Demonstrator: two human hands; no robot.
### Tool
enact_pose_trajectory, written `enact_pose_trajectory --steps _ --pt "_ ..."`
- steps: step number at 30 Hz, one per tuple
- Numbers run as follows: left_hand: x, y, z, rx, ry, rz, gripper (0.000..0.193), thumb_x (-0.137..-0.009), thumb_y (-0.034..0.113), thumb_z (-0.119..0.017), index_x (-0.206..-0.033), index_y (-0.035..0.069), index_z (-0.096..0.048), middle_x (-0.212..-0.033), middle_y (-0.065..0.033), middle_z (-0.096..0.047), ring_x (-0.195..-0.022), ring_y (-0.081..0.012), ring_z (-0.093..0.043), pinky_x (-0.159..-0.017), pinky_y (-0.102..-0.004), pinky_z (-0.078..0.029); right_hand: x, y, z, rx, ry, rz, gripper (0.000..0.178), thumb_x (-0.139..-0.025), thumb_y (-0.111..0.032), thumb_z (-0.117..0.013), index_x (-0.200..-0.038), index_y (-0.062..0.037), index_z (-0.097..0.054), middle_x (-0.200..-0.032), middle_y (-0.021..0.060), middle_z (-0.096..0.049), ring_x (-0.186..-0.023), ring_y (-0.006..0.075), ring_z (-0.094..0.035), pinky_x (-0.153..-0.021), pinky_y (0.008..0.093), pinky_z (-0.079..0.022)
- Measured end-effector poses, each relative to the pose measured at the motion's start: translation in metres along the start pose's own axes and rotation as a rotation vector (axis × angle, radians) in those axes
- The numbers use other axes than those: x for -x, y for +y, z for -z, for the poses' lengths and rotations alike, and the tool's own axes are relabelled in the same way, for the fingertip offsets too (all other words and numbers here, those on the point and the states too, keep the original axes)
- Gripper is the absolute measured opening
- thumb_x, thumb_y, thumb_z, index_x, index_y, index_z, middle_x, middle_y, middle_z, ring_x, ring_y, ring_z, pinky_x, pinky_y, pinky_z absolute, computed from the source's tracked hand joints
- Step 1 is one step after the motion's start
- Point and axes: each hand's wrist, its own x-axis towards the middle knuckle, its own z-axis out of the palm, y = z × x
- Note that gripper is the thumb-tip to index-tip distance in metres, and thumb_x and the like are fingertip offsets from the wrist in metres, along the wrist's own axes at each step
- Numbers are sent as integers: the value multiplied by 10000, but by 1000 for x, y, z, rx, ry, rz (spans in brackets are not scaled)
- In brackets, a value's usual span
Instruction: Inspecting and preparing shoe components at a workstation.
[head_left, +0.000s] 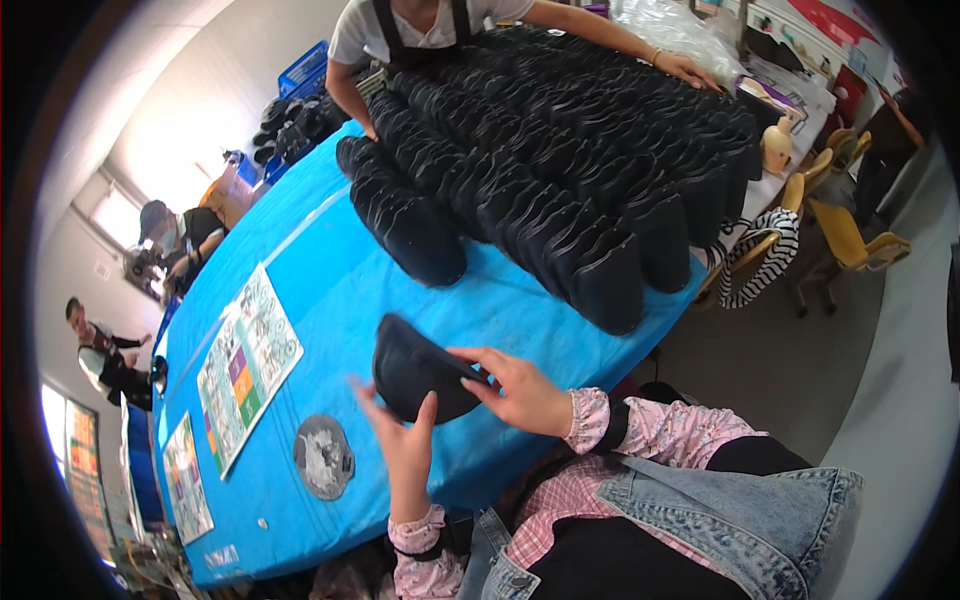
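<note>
A black, curved piece with a rounded edge [410, 368] is held up over the blue-covered table, its surface bent like a shallow cup. My right hand [522, 394] pinches its right edge between thumb and fingers. Below and to the left of it is my left hand [403, 445], with fingers spread and partly blurred. The left thumb overlaps the lower part of the piece; whether it presses on it I cannot tell. Farther back lie long overlapping rows of similar black rounded pieces [560, 245], with a shorter row [410, 230] at their left.
On the blue table cover [330, 365] lie a grey, worn round patch [324, 457] and two printed sheets [250, 365]. A co-worker [420, 30] leans over the rows from the far side. Yellow chairs [850, 235] stand at the right. Other people work at the far left.
</note>
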Motion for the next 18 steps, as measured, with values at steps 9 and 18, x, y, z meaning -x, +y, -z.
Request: enact_pose_trajectory --steps 9,18 --pt "20 57 23 -724 39 -276 981 -567 66 -825 -1388 26 -288 -873 -68 -592 -805 -195 -556 -762 -299 -426 -7 -22 23 -37 -59 265 166 -839 -123 -602 -994 -64 -607 -846 157 -629 -783 328 -612 -674 369 -481" --pt "5 69 23 -456 83 -101 155 -807 92 -671 -740 -18 -585 -621 -14 -564 -596 -55 -485 -541 -232 -394 -40 -27 34 -300 -250 -120 280 -869 -254 -632 -741 -9 -590 -565 33 -486 -569 50 -419 -499 262 -374"
